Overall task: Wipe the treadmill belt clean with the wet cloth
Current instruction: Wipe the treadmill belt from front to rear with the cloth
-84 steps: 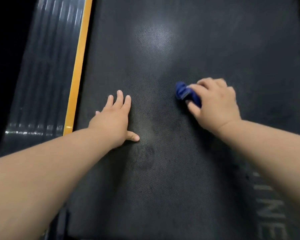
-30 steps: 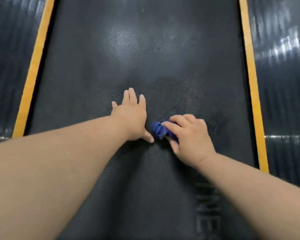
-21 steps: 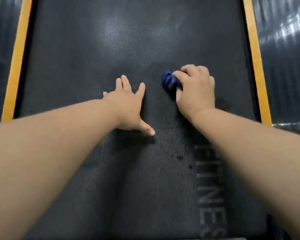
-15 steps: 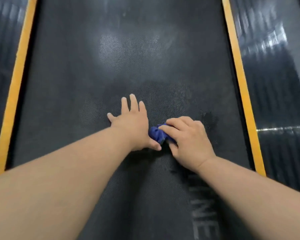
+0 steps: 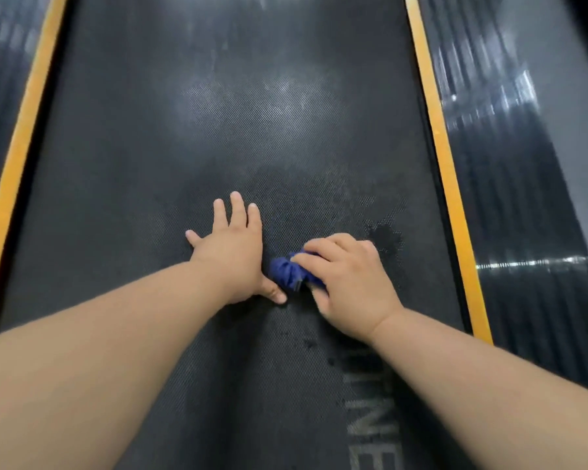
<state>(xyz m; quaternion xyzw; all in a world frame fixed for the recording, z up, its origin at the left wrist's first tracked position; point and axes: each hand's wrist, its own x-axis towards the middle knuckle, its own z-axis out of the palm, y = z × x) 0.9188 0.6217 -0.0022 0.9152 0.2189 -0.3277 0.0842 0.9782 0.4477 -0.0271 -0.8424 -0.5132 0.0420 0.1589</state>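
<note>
One belt fills the view, dark and textured, with a pale sheen toward its far end and a darker, damp-looking patch around its middle. Two ribbed rails flank it, and two yellow strips run along its left and right edges.

There are two hands, both near the middle of the belt, closer to its right edge than its left. The left hand lies flat, fingers straight and slightly spread, thumb out to the side, holding nothing. It is probably there as a prop for the person's weight while leaning over. The right hand has its fingers curled over the one cloth and presses it onto the belt. The cloth is a bunched blue wad that pokes out toward the left thumb and almost touches it. Bunching likely makes it easier to grip and press hard.

One line of grey lettering runs toward the near edge. One dark blotch sits just beyond the right hand, toward the right edge, and it looks wet. A few small specks lie nearer, so that stretch probably still needs wiping.
</note>
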